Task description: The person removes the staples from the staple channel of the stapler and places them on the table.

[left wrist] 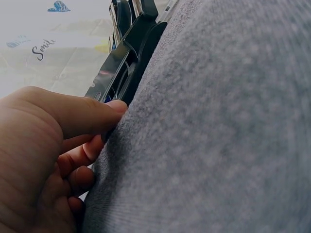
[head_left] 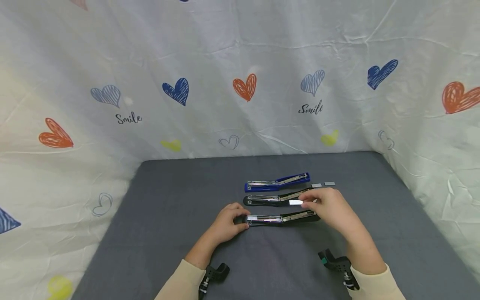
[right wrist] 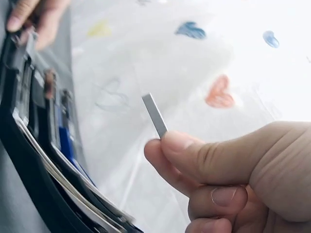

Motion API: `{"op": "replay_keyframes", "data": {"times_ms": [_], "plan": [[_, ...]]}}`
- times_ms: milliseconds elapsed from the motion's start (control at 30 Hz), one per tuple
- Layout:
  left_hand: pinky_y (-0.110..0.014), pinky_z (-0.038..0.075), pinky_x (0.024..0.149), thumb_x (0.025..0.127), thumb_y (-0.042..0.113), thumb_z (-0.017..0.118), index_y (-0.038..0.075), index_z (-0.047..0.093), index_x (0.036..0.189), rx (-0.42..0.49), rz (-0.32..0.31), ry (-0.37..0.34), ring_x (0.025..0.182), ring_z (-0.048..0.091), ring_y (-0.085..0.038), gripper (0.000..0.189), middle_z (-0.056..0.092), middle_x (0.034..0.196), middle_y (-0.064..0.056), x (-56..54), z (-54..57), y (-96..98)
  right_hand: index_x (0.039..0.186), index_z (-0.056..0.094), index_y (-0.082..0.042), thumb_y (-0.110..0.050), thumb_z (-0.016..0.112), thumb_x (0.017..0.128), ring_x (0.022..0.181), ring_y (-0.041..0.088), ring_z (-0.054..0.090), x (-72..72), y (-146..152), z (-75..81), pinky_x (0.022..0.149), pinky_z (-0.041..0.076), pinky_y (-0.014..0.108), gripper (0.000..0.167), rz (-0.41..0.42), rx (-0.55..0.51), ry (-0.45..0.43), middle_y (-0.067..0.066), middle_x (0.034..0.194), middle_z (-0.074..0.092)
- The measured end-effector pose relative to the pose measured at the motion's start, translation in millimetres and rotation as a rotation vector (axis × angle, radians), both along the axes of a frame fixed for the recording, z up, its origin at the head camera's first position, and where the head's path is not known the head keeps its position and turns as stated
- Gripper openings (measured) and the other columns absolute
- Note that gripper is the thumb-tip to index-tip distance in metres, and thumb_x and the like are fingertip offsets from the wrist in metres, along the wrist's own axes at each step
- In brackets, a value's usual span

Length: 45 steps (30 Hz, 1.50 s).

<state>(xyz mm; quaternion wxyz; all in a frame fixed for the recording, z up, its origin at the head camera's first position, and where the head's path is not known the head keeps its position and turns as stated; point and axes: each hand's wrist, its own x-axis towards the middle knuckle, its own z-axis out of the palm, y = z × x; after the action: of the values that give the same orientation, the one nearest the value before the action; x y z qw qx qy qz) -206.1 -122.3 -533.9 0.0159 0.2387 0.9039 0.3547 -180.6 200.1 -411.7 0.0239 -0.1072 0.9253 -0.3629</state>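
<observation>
Three staplers lie opened out flat in a row: a blue stapler [head_left: 262, 188] farthest off, a black stapler [head_left: 258, 203] in the middle and another black stapler [head_left: 264, 223] nearest me. My left hand [head_left: 228, 222] holds the left end of the nearest stapler, thumb on the near side, as the left wrist view also shows. Between thumb and index finger, my right hand [head_left: 331, 207] pinches a strip of staples [right wrist: 154, 116], raised above the staplers. Its free end points left in the head view. A bright patch shows at the left end of the nearest stapler's metal channel.
Two more staple strips, one [head_left: 316, 185] beside the other [head_left: 329, 183], lie right of the blue stapler. Grey cloth [head_left: 180, 191] covers the table. A white curtain [head_left: 210, 54] printed with hearts hangs behind and at both sides.
</observation>
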Motion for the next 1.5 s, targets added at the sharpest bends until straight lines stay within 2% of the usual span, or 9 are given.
{"op": "replay_keyframes", "data": {"times_ms": [100, 233, 467, 733, 1133, 1500], "plan": [[-0.041, 0.047, 0.090, 0.087, 0.015, 0.083, 0.014, 0.077, 0.117, 0.001, 0.000, 0.001, 0.100, 0.054, -0.015, 0.030, 0.062, 0.106, 0.007, -0.2, -0.5, -0.4, 0.110, 0.078, -0.012, -0.015, 0.074, 0.096, 0.080, 0.018, 0.061, 0.3, 11, 3.6, 0.072, 0.049, 0.040, 0.015, -0.011, 0.007, -0.013, 0.003, 0.105, 0.074], [-0.040, 0.047, 0.089, 0.087, 0.015, 0.083, 0.014, 0.077, 0.117, 0.005, -0.001, 0.001, 0.099, 0.053, -0.014, 0.030, 0.062, 0.105, 0.008, -0.7, -0.9, -0.4, 0.112, 0.077, -0.012, -0.017, 0.074, 0.097, 0.087, 0.018, 0.064, 1.3, 23, 6.5, 0.077, 0.050, 0.042, 0.016, -0.025, 0.003, -0.021, 0.003, 0.109, 0.073], [-0.039, 0.047, 0.087, 0.087, 0.015, 0.084, 0.014, 0.077, 0.116, 0.010, 0.005, -0.006, 0.097, 0.052, -0.014, 0.030, 0.062, 0.104, 0.008, -0.7, -1.2, 0.0, 0.110, 0.077, -0.009, -0.012, 0.074, 0.096, 0.076, 0.019, 0.055, 0.4, 47, 6.1, 0.067, 0.045, 0.036, 0.015, -0.036, 0.022, -0.016, 0.002, 0.098, 0.071], [-0.039, 0.047, 0.087, 0.086, 0.014, 0.084, 0.014, 0.077, 0.115, 0.021, 0.005, -0.003, 0.097, 0.053, -0.014, 0.030, 0.062, 0.104, 0.008, -0.7, -2.0, -0.5, 0.110, 0.075, -0.003, -0.008, 0.072, 0.097, 0.089, 0.020, 0.063, -2.3, 75, -0.2, 0.076, 0.052, 0.041, 0.015, -0.006, 0.033, -0.058, 0.004, 0.100, 0.072], [-0.041, 0.048, 0.090, 0.087, 0.016, 0.084, 0.014, 0.077, 0.116, 0.018, 0.016, -0.024, 0.101, 0.055, -0.015, 0.030, 0.063, 0.106, 0.008, 1.2, -3.9, -0.7, 0.102, 0.076, 0.001, -0.007, 0.075, 0.092, 0.087, 0.020, 0.063, -13.1, 95, -23.8, 0.077, 0.051, 0.041, 0.013, 0.035, 0.037, -0.217, 0.005, 0.096, 0.073], [-0.039, 0.047, 0.087, 0.086, 0.016, 0.084, 0.014, 0.077, 0.116, 0.020, 0.011, -0.015, 0.098, 0.053, -0.014, 0.030, 0.062, 0.104, 0.009, 0.0, -0.5, 0.1, 0.095, 0.076, 0.004, 0.000, 0.076, 0.085, 0.081, 0.018, 0.058, -24.9, 90, -46.0, 0.073, 0.049, 0.039, 0.011, 0.063, 0.039, -0.264, 0.007, 0.089, 0.071]]}}
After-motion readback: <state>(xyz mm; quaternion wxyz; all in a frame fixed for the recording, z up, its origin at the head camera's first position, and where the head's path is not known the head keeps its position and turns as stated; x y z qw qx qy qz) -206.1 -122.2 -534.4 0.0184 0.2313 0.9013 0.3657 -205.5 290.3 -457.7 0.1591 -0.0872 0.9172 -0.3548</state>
